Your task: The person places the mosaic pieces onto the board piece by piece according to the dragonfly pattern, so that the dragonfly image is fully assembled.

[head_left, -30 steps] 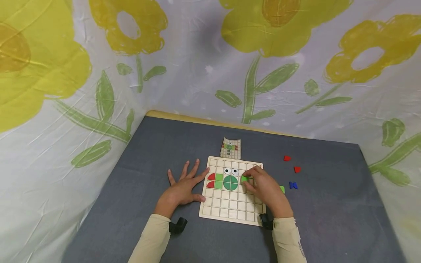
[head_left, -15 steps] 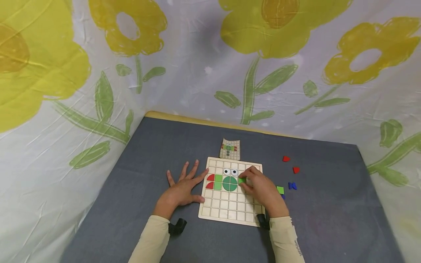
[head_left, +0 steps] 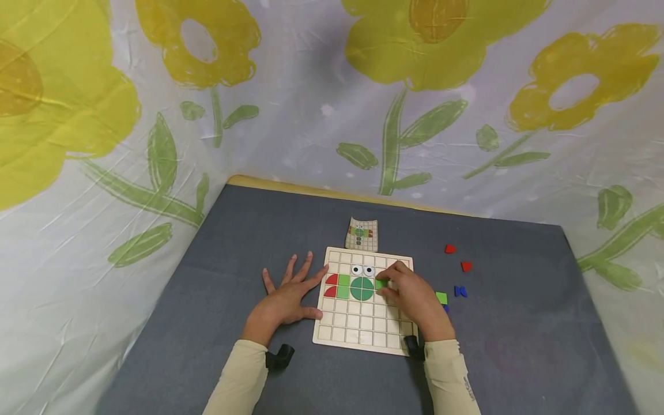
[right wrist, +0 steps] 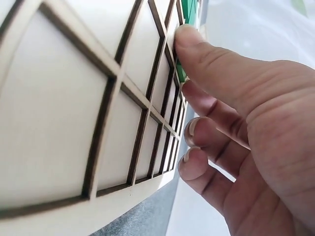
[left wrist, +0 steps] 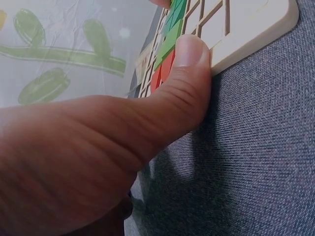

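"What have you got there?"
"My right hand [head_left: 412,297] pinches a light green piece [head_left: 381,284] on the board [head_left: 358,335], just right of the dark green circle [head_left: 357,284] — my fingers hide part of the piece"
"And the other one?"
"My left hand [head_left: 282,303] is spread wide and has hold of nothing — its thumb touches the board's left edge, near two red pieces [head_left: 331,291]"
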`<action>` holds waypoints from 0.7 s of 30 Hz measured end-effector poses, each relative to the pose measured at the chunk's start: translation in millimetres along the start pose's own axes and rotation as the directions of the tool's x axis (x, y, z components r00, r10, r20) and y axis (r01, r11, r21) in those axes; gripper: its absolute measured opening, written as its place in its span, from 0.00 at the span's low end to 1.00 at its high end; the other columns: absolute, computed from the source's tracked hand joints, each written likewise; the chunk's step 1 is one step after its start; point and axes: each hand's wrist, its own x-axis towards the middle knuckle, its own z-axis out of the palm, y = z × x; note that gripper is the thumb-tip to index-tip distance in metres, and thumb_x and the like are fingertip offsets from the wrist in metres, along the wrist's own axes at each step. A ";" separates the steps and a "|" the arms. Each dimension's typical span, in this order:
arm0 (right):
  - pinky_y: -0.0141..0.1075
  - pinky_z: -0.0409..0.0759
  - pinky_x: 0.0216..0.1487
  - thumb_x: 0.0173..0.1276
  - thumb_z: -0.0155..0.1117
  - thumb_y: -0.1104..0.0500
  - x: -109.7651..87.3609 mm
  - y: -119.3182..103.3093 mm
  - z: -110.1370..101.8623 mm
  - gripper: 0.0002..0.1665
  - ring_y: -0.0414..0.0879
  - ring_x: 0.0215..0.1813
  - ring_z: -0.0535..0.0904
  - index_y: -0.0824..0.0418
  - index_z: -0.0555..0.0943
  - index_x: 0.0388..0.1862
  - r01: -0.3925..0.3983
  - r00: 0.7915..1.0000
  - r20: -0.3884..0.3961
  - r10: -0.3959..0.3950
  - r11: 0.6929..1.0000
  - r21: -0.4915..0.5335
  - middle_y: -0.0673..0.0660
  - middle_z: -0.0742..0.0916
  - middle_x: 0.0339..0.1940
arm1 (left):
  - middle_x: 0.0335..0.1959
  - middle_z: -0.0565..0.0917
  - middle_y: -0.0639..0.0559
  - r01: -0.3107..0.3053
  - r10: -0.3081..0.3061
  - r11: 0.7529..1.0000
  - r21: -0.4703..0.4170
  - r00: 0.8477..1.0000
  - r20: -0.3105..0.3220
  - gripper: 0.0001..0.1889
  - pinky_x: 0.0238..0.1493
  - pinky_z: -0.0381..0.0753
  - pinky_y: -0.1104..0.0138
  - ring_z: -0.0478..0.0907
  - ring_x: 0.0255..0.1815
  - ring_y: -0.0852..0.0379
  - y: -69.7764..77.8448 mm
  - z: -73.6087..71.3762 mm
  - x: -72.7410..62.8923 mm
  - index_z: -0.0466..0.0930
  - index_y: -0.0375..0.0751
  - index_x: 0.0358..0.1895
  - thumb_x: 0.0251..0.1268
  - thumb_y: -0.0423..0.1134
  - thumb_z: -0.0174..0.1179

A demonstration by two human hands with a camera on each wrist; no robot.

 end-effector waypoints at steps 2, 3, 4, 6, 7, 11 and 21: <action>0.41 0.86 0.44 0.68 0.79 0.55 0.0 -0.2 -0.4 0.17 0.43 0.43 0.84 0.52 0.89 0.54 -0.006 1.000 0.005 0.006 1.000 0.006 0.49 0.83 0.49 | 0.89 0.35 0.54 -0.001 0.001 1.000 -0.002 1.000 -0.001 0.58 0.68 0.16 0.21 0.24 0.88 0.40 -0.2 0.2 0.1 0.49 0.71 0.86 0.54 0.60 0.76; 0.41 0.86 0.44 0.68 0.79 0.55 0.0 -0.1 -0.6 0.17 0.43 0.43 0.84 0.52 0.89 0.55 -0.009 1.000 0.009 0.009 1.000 0.010 0.49 0.83 0.49 | 0.89 0.35 0.54 0.000 0.000 1.000 -0.004 1.000 -0.002 0.58 0.68 0.16 0.21 0.24 0.88 0.40 -0.1 0.2 0.1 0.49 0.71 0.86 0.54 0.60 0.76; 0.42 0.86 0.45 0.68 0.79 0.54 0.0 0.1 -0.7 0.17 0.43 0.44 0.84 0.52 0.89 0.55 -0.013 1.000 0.013 0.013 1.000 0.011 0.49 0.83 0.49 | 0.89 0.35 0.54 0.000 0.000 1.000 -0.005 1.000 -0.002 0.58 0.68 0.16 0.21 0.24 0.88 0.40 -0.2 0.3 0.1 0.49 0.71 0.86 0.54 0.60 0.76; 0.42 0.85 0.45 0.68 0.79 0.54 0.2 0.7 -1.1 0.18 0.42 0.44 0.84 0.51 0.89 0.56 -0.024 1.000 0.019 0.023 1.000 0.021 0.49 0.82 0.50 | 0.89 0.35 0.54 0.000 0.000 1.000 -0.003 1.000 -0.002 0.58 0.69 0.16 0.21 0.24 0.88 0.41 -0.1 0.1 0.1 0.49 0.71 0.86 0.54 0.60 0.76; 0.42 0.85 0.46 0.69 0.78 0.54 0.1 1.3 -1.3 0.18 0.42 0.44 0.84 0.51 0.88 0.56 -0.030 0.999 0.023 0.029 0.999 0.027 0.49 0.82 0.50 | 0.89 0.35 0.54 0.001 -0.001 1.000 -0.002 1.000 -0.001 0.58 0.69 0.16 0.21 0.24 0.88 0.41 -0.1 0.3 -0.2 0.49 0.71 0.86 0.54 0.60 0.76; 0.44 0.85 0.48 0.70 0.77 0.52 -0.3 3.9 -3.3 0.18 0.43 0.45 0.83 0.53 0.88 0.56 -0.044 0.999 0.025 0.043 0.998 0.051 0.49 0.83 0.50 | 0.89 0.35 0.53 0.002 -0.002 1.000 0.000 1.000 0.003 0.58 0.68 0.16 0.21 0.24 0.88 0.40 0.8 -0.5 -1.3 0.49 0.71 0.86 0.54 0.60 0.76; 0.42 0.84 0.42 0.75 0.73 0.50 -3.8 16.9 -12.4 0.17 0.42 0.40 0.83 0.56 0.87 0.57 -0.059 0.998 -0.029 0.061 0.996 0.070 0.50 0.85 0.48 | 0.89 0.36 0.52 0.000 0.000 1.000 -0.004 1.000 -0.005 0.57 0.69 0.17 0.21 0.25 0.88 0.39 2.2 -1.5 -1.6 0.50 0.70 0.86 0.54 0.59 0.77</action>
